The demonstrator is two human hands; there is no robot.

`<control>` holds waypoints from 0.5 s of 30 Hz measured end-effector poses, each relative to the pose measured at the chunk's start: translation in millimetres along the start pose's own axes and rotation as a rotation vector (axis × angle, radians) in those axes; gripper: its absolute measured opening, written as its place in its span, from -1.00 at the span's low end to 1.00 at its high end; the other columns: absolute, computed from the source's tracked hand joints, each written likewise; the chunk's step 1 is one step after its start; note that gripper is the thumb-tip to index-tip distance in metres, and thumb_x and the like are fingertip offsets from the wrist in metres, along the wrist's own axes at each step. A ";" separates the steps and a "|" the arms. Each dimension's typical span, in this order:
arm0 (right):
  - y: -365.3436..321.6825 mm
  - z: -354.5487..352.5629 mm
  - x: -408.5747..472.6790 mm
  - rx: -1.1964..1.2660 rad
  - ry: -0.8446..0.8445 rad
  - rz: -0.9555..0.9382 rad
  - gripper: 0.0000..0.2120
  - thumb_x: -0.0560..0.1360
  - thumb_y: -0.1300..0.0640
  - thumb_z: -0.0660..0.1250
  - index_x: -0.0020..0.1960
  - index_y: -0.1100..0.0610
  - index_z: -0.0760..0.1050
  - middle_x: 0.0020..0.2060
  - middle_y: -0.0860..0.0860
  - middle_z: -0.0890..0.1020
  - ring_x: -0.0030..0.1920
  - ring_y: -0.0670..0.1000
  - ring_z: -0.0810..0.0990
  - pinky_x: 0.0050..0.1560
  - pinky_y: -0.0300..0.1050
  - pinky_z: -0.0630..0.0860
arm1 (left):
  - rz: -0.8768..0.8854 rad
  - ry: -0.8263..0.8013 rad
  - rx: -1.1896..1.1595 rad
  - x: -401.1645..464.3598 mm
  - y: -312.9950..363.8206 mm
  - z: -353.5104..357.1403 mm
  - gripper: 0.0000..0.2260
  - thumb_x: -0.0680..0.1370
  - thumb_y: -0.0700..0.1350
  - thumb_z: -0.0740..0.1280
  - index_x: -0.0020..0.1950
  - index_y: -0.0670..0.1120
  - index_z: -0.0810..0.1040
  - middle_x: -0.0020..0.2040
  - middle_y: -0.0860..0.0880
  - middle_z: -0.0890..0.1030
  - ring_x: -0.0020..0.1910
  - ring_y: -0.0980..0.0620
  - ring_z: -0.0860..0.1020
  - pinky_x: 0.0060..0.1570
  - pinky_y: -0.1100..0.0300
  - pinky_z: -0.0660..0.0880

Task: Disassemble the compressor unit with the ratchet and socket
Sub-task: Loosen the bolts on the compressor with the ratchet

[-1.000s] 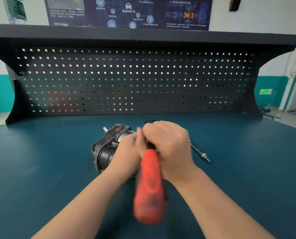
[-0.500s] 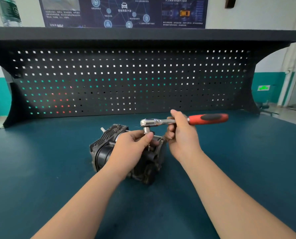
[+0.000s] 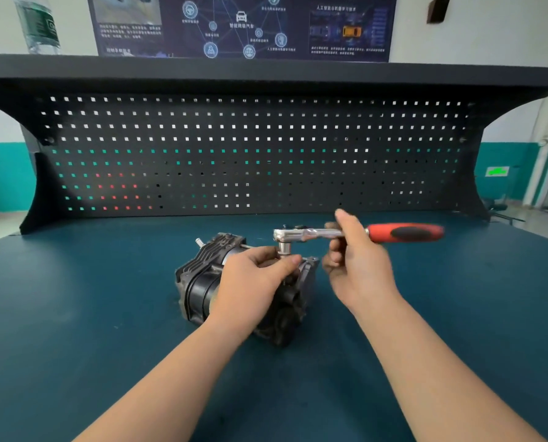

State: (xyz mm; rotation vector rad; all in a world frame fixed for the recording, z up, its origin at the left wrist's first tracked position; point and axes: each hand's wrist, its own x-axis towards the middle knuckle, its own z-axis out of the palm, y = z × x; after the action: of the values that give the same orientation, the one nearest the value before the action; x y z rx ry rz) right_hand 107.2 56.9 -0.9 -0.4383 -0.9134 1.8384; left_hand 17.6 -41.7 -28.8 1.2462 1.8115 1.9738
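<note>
The dark grey, finned cast-metal compressor unit [image 3: 209, 275] with its black round end lies on its side near the middle of the dark teal counter [image 3: 75, 314], well clear of every edge; it looks heavy, rigid and unlikely to slide, best steadied over its solid body rather than by its fins or small fittings. The left hand [image 3: 253, 282] rests on top of it, fingers curled around the short chrome socket [image 3: 284, 248] standing on a fastener. The right hand [image 3: 355, 266] grips the bare steel shank of the chrome ratchet with the red-and-black handle [image 3: 355, 232], held level; more leverage probably lies out on that rubbery grip.
</note>
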 end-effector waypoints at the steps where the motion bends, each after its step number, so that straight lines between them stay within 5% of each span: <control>1: 3.2 -1.2 4.3 0.154 0.039 0.179 -0.77 0.50 0.14 0.37 -0.31 0.16 0.50 -0.59 -0.04 0.40 -0.65 -0.14 0.27 -0.62 -0.34 0.20 | -0.016 -0.015 -0.019 0.2 0.5 0.4 -0.95 0.44 -0.13 0.46 -0.18 -0.10 0.65 -0.25 -0.03 0.70 -0.30 0.18 0.58 -0.20 0.34 0.48; 3: 11.8 -2.0 10.3 0.236 0.085 0.281 -0.77 0.52 0.16 0.33 -0.29 0.18 0.44 -0.62 -0.05 0.34 -0.67 -0.14 0.21 -0.64 -0.36 0.16 | -0.031 -0.072 -0.039 1.6 2.4 -2.4 -0.89 0.47 -0.13 0.43 -0.12 -0.17 0.62 -0.24 -0.08 0.70 -0.29 0.13 0.59 -0.22 0.32 0.50; 5: 13.7 3.3 7.4 0.183 0.057 0.182 -0.75 0.52 0.17 0.33 -0.33 0.16 0.48 -0.60 -0.04 0.37 -0.66 -0.14 0.24 -0.63 -0.34 0.18 | -0.024 -0.144 -0.033 0.9 5.8 -7.0 -0.86 0.53 -0.10 0.36 -0.10 -0.17 0.62 -0.26 0.00 0.70 -0.31 0.18 0.60 -0.28 0.39 0.49; 7: 10.1 11.1 -1.6 0.008 0.010 -0.133 -0.64 0.51 0.17 0.33 -0.46 0.06 0.51 -0.58 -0.07 0.43 -0.62 -0.16 0.31 -0.60 -0.31 0.24 | -0.039 -0.167 -0.027 1.7 7.5 -9.9 -0.83 0.56 -0.10 0.32 -0.13 -0.14 0.64 -0.26 0.02 0.70 -0.31 0.18 0.61 -0.27 0.39 0.50; 12: 19.6 25.2 -36.5 -0.839 -0.314 -1.474 -0.54 0.55 0.10 0.30 -0.47 0.16 0.27 -0.56 0.01 0.31 -0.47 -0.01 0.22 -0.46 -0.21 0.20 | 0.000 -0.132 0.100 3.2 6.5 -7.3 -0.82 0.55 -0.16 0.32 -0.25 -0.04 0.58 -0.44 0.05 0.59 -0.49 0.26 0.51 -0.40 0.41 0.40; 13: 21.6 25.9 -38.0 -0.882 -0.377 -1.556 -0.55 0.56 0.09 0.28 -0.44 0.12 0.22 -0.53 0.02 0.25 -0.43 0.01 0.17 -0.42 -0.20 0.15 | -0.022 -0.143 0.061 2.6 6.8 -7.5 -0.84 0.55 -0.14 0.32 -0.21 -0.08 0.60 -0.42 0.04 0.62 -0.46 0.19 0.54 -0.39 0.37 0.42; 15: 21.3 23.4 -35.0 -0.852 -0.386 -1.429 -0.56 0.52 0.06 0.32 -0.42 0.14 0.19 -0.51 0.03 0.24 -0.45 0.06 0.19 -0.45 -0.17 0.20 | -0.040 -0.159 0.035 2.7 6.1 -9.4 -0.87 0.55 -0.11 0.32 -0.14 -0.10 0.62 -0.37 0.03 0.65 -0.39 0.11 0.57 -0.35 0.33 0.45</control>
State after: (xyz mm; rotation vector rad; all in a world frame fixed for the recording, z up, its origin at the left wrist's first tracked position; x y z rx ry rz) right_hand 94.2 11.8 -5.2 0.1377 -1.6486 0.1663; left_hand 12.0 -48.4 -21.2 1.3256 1.7858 1.7747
